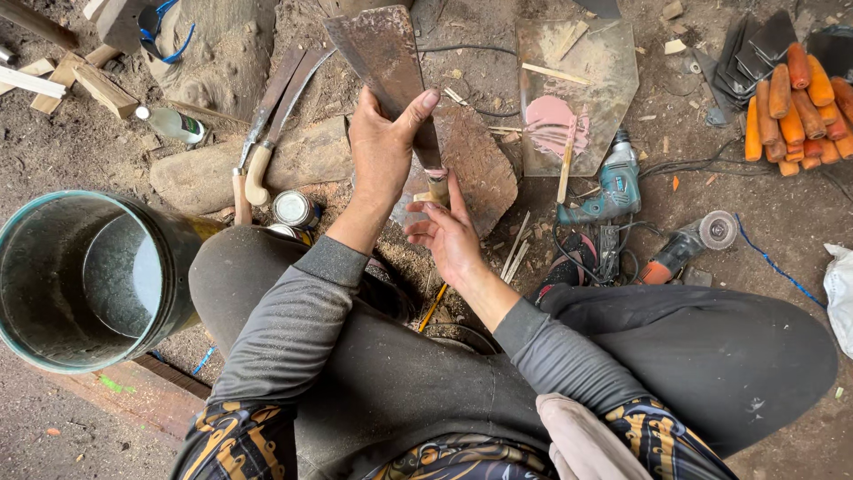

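The left hand is closed around the flat of a broad, rusty cleaver blade, thumb pressed across one face and fingers wrapped behind. The blade points away from the person, tilted slightly to the left, its lower end running down to a pale wooden handle stub. The right hand sits just below the left, palm up and partly open — its fingertips pinch the handle stub at the junction with the blade. Both hands hold the cleaver above a flat reddish-brown stone slab that lies on the dirt ground.

Surrounding items:
- Left of the hands, two curved knives with light handles lie across a grey stone, and two small round tins stand just beside them.
- A large metal bucket stands at the left, near the person's knee.
- A small clear bottle lies beyond the bucket among wood offcuts.
- Right of the slab, a clear plate carries a smear of pink paste and a wooden stick.
- A blue-green power drill and an orange-bodied angle grinder lie near the right knee — cables trail between them.
- A row of orange handles is stacked at the upper right.
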